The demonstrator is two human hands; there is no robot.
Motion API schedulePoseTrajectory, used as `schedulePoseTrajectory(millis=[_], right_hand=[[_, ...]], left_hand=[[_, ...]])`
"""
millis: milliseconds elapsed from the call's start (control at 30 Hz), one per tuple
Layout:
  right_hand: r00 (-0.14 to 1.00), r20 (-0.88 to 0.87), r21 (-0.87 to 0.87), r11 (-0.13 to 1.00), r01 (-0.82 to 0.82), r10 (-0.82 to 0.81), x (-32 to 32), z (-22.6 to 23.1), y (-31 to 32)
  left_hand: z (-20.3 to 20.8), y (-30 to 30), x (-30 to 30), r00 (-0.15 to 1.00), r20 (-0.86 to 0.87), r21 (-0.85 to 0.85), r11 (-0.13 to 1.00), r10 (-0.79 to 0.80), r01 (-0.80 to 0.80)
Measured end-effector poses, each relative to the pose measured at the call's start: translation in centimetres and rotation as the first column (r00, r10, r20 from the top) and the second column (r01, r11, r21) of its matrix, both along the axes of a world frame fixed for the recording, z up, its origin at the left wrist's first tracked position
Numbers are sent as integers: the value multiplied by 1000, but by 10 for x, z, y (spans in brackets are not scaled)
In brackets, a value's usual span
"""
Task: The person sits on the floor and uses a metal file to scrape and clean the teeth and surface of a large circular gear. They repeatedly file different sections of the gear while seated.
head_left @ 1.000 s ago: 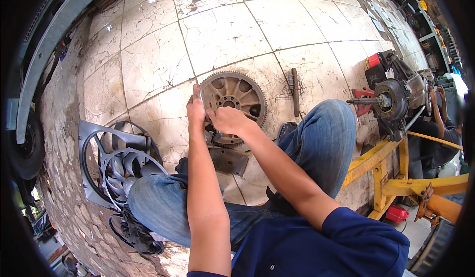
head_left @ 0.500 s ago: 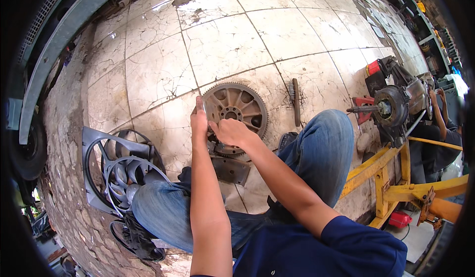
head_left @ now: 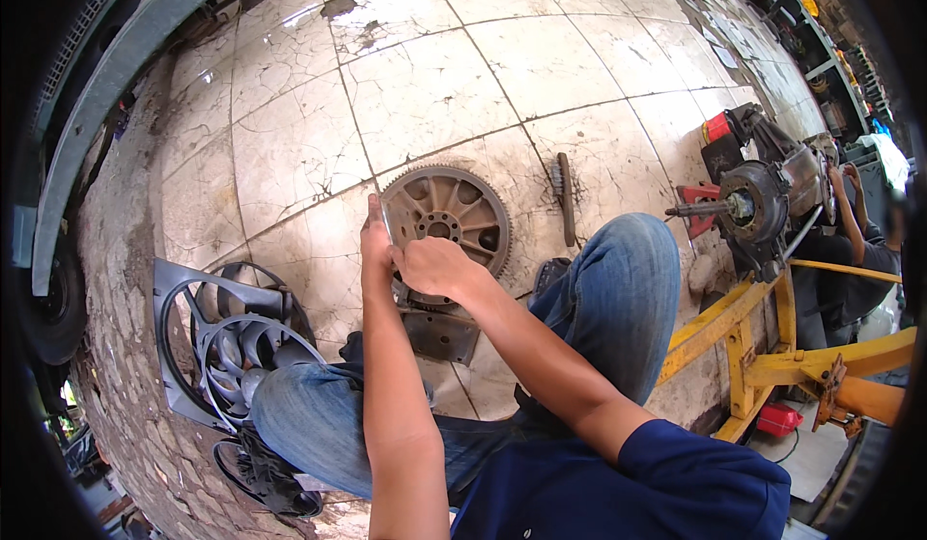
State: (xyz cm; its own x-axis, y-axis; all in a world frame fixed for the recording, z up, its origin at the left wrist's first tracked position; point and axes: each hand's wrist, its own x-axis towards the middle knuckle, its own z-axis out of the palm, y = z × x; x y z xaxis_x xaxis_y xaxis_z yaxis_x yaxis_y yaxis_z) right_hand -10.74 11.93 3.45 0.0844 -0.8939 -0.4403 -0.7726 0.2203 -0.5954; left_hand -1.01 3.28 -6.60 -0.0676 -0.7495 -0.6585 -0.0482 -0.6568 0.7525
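Note:
A rusty toothed flywheel (head_left: 462, 201) lies flat on the tiled floor between my knees. Along its left rim is my left hand (head_left: 375, 241), fingers pointing away from me and closed against a thin, pale metal strip (head_left: 388, 221) seen nearly edge-on. My right hand (head_left: 439, 268) is a closed fist over the flywheel's near part, its thumb side touching or almost touching my left fingers. Whatever sits inside that fist is hidden. Partly beneath the flywheel's near side is a dark metal plate (head_left: 436, 335). To the right lies a wire brush (head_left: 566, 202) with a wooden handle.
A grey fan with its shroud (head_left: 183, 371) leans by my left knee. On the right, a yellow steel frame (head_left: 742, 386) stands near a hub assembly (head_left: 758, 207) with a red support. Another person's hands (head_left: 843, 178) are beside it. A curved metal beam (head_left: 82, 125) borders the left.
The whole view has shifted slightly, so the floor things sit a little further left. My right fist has come slightly closer to my left hand.

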Motion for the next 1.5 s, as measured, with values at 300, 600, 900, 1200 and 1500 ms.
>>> schedulePoseTrajectory(millis=[300, 600, 900, 1200, 1500], right_hand=[[996, 13, -45, 995, 90, -90, 3, -8, 0], [998, -38, 36, 998, 53, -52, 3, 0, -1], [995, -38, 64, 993, 95, -92, -1, -14, -2], [997, -3, 11, 997, 79, -79, 1, -1, 2], [975, 40, 1, 976, 217, -217, 3, -14, 0]], left_hand=[[11, 5, 5, 993, -116, -31, 999, -20, 17], [17, 6, 3, 996, -28, -95, 992, -90, 87], [3, 6, -3, 999, 32, -129, 992, 12, -8], [-1, 3, 1, 1000, -24, -150, 988, 13, -17], [20, 6, 3, 999, -44, -44, 999, -20, 18]])
